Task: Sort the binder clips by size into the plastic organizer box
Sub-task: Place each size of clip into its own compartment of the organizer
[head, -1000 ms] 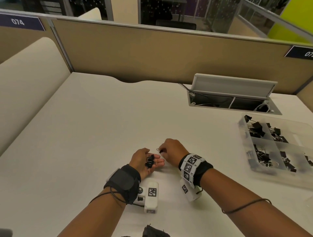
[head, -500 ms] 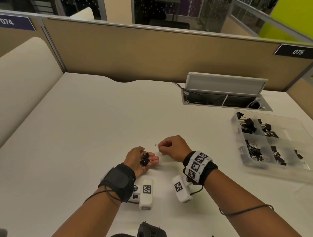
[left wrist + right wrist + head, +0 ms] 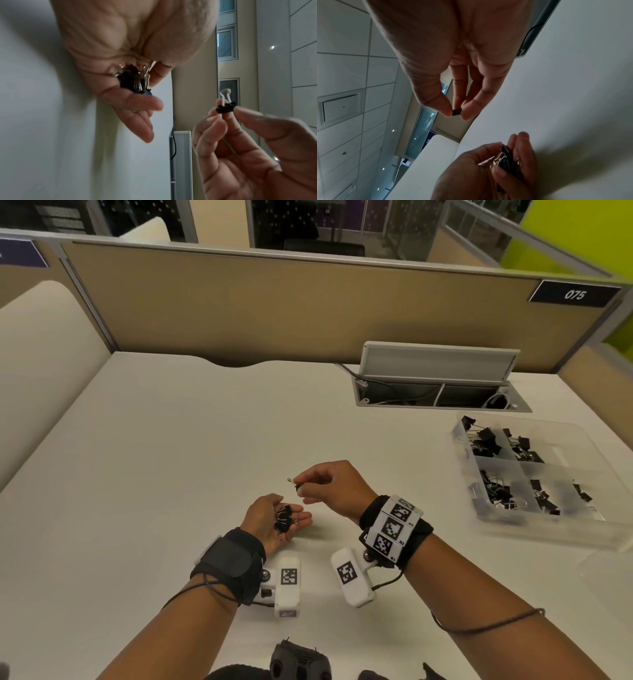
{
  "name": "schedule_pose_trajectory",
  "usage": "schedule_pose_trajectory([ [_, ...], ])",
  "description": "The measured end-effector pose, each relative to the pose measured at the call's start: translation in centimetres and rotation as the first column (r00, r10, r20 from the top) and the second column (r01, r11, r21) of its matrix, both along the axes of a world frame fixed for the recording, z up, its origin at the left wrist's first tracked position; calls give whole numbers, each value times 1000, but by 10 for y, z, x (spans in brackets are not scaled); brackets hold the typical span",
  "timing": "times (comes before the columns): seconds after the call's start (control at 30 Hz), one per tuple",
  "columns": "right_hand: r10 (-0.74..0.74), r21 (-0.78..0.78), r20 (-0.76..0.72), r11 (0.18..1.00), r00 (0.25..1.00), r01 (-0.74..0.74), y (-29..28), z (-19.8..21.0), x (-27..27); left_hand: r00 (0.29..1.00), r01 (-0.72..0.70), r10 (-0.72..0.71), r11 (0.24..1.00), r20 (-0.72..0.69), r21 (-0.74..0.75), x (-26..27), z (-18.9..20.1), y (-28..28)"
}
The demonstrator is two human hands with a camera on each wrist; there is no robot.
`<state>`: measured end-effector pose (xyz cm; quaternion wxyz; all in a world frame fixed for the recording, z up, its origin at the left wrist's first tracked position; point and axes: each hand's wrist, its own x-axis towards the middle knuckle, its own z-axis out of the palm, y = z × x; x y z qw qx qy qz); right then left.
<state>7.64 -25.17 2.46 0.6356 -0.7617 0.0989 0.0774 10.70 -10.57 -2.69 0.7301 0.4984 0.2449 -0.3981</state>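
Note:
My left hand (image 3: 274,518) lies palm up just above the white table, cupping a small bunch of black binder clips (image 3: 283,519) in its loosely curled fingers; the left wrist view shows the bunch (image 3: 133,79) in the palm. My right hand (image 3: 325,484) hovers just right of it and pinches one small black clip (image 3: 296,483) between thumb and fingertips, its wire handle sticking out to the left. That clip (image 3: 225,106) shows in the left wrist view and, as a black edge, the same clip (image 3: 456,112) in the right wrist view. The clear organizer box (image 3: 561,529) stands at the right.
The box's compartments hold several black clips (image 3: 496,491), larger ones at the far left. An open cable hatch (image 3: 442,392) is set into the table behind. A beige partition (image 3: 274,309) closes the back, and a dark object (image 3: 298,662) sits at the near edge.
My right hand has lifted away from the left palm, up and to the right, with one small clip pinched. The left hand keeps the bunch. The camera view has shifted slightly.

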Motion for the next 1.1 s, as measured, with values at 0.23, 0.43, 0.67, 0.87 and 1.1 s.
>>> schedule_pose_trajectory([
  [0.23,143,-127,-48,981,989,-148,11,1,0,999,-8,11,997,43,-76,-3,8,-2],
  [0.43,244,-320,-105,909,964,-265,27,-7,-1,998,-46,46,999,46,16,-3,4,0],
  [0.67,316,-532,-88,787,945,-312,36,-10,-3,997,-55,53,998,55,38,-5,6,0],
  [0.87,330,-576,-77,756,941,-312,37,-7,-7,996,-63,61,997,60,32,-6,8,-1],
  [1.1,234,-527,21,829,972,-188,20,5,-14,996,-90,90,996,-17,-19,0,11,2],
])
